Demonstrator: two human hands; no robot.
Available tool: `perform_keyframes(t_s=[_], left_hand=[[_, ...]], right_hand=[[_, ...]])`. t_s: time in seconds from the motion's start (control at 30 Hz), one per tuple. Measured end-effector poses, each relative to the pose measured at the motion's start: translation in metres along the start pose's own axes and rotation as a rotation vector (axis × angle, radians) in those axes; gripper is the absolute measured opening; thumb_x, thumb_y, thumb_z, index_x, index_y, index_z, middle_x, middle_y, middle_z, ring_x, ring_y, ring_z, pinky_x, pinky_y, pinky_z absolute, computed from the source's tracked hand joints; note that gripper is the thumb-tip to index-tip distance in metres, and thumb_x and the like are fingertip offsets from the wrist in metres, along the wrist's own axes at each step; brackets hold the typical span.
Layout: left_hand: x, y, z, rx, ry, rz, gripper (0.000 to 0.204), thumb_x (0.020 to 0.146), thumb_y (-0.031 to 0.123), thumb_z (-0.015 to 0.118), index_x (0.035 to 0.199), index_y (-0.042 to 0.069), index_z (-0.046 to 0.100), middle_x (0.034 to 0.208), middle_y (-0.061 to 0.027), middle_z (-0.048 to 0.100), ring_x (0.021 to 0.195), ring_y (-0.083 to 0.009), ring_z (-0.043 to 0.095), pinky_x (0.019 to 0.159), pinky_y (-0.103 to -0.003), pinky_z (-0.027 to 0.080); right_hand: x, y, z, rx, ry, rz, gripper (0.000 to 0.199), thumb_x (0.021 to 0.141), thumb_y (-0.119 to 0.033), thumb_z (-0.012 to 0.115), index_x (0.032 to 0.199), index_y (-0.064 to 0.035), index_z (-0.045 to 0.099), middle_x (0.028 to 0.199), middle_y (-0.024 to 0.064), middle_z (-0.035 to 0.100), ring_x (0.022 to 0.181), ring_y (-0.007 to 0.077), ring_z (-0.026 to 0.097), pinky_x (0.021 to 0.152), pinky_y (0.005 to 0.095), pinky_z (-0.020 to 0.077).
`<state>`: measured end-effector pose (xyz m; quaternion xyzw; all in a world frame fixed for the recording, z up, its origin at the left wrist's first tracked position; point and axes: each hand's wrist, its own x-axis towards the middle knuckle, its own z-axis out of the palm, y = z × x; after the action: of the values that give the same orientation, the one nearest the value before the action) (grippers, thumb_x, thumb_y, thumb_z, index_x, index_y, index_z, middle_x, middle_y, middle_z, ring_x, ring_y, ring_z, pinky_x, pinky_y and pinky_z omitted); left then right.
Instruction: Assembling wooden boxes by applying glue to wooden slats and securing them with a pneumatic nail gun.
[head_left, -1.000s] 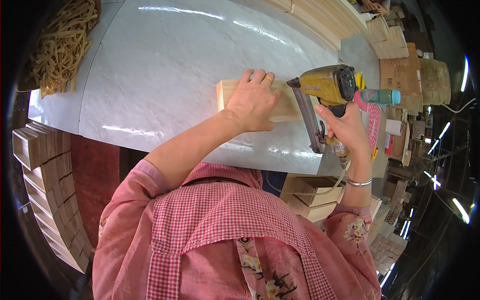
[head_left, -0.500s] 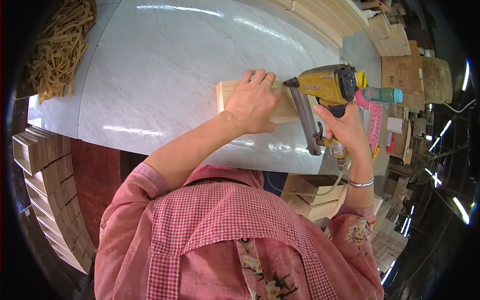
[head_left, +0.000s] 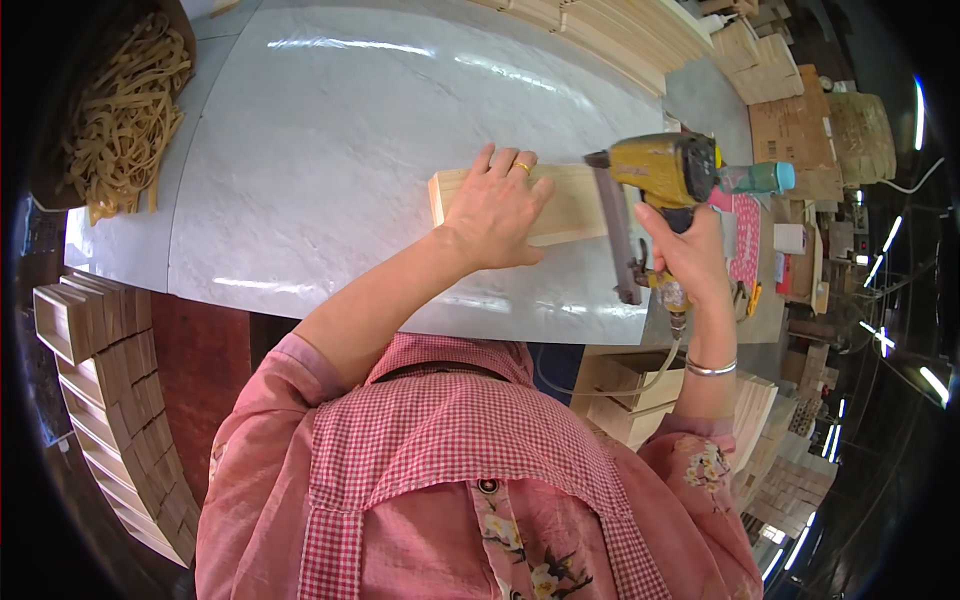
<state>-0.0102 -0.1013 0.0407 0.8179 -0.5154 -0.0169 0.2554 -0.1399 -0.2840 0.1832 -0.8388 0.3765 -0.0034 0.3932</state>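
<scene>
A pale wooden box lies on the grey marbled table in front of me. My left hand rests spread over its left part, fingers apart and pressing on the wood. In my right hand is a yellow and black nail gun, gripped by its handle. The gun's nose is by the right end of the box, and its long magazine slants down toward me. Whether the nose touches the wood, I cannot tell. An air hose runs from the bottom of the handle.
A heap of tan rubber bands sits in a container at the far left. Wooden strips line the table's far edge. Stacked wooden boxes stand at lower left. A green bottle and cardboard boxes are on the right.
The nail gun in my right hand has shifted slightly right, its nose moving along the box toward the right end. My left hand stays on the box, its fingers slightly more spread.
</scene>
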Motion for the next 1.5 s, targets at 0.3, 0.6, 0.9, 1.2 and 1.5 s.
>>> perform_keyframes(t_s=[0.3, 0.6, 0.9, 1.2, 1.5], left_hand=[[-0.026, -0.041, -0.061, -0.734, -0.035, -0.371, 0.066, 0.078, 0.043, 0.08, 0.13, 0.007, 0.062, 0.118, -0.0165, 0.068, 0.102, -0.0284, 0.065, 0.091, -0.039, 0.053], [-0.158, -0.106, -0.096, -0.816, 0.395, -0.918, 0.028, 0.096, 0.017, 0.063, 0.119, 0.003, 0.071, 0.11, -0.0075, 0.07, 0.099, -0.0177, 0.063, 0.09, -0.032, 0.05], [-0.17, -0.037, -0.059, 0.391, 0.393, -0.337, 0.04, 0.081, 0.02, 0.074, 0.118, 0.009, 0.064, 0.124, -0.0095, 0.063, 0.12, -0.0279, 0.056, 0.105, -0.043, 0.04], [-0.222, -0.042, -0.095, 0.222, 0.417, -0.521, 0.01, 0.084, 0.012, 0.065, 0.093, 0.012, 0.061, 0.092, -0.0054, 0.065, 0.094, -0.0252, 0.061, 0.094, -0.038, 0.045], [-0.4, -0.059, -0.218, 0.992, 0.839, -0.87, 0.029, 0.079, 0.002, 0.064, 0.105, 0.016, 0.068, 0.1, -0.0031, 0.067, 0.099, -0.0226, 0.06, 0.098, -0.04, 0.039]], right_hand=[[-0.044, 0.15, -0.051, -0.205, 0.308, -0.021, 0.036, 0.09, -0.011, 0.065, 0.124, 0.0012, 0.058, 0.088, 0.0139, 0.065, 0.067, 0.0257, 0.06, 0.067, 0.0398, 0.0519], [-0.029, 0.353, -0.067, -0.818, 0.513, 0.142, 0.064, 0.089, -0.018, 0.069, 0.148, -0.0067, 0.046, 0.109, 0.0262, 0.071, 0.095, 0.0474, 0.068, 0.083, 0.0509, 0.0551], [-0.013, 0.359, -0.048, -0.748, 0.722, 0.026, 0.053, 0.09, -0.023, 0.068, 0.135, 0.0023, 0.056, 0.114, 0.0258, 0.067, 0.103, 0.0457, 0.064, 0.092, 0.0493, 0.0516], [0.003, 0.29, -0.025, -0.599, 0.739, -0.509, 0.036, 0.09, -0.019, 0.067, 0.118, 0.0038, 0.066, 0.102, 0.0235, 0.071, 0.094, 0.0417, 0.067, 0.087, 0.0442, 0.0535], [0.067, 0.242, 0.047, -0.696, 0.72, -0.511, 0.025, 0.083, -0.016, 0.064, 0.098, 0.0021, 0.071, 0.086, 0.0262, 0.07, 0.074, 0.0452, 0.061, 0.077, 0.0471, 0.0519]])
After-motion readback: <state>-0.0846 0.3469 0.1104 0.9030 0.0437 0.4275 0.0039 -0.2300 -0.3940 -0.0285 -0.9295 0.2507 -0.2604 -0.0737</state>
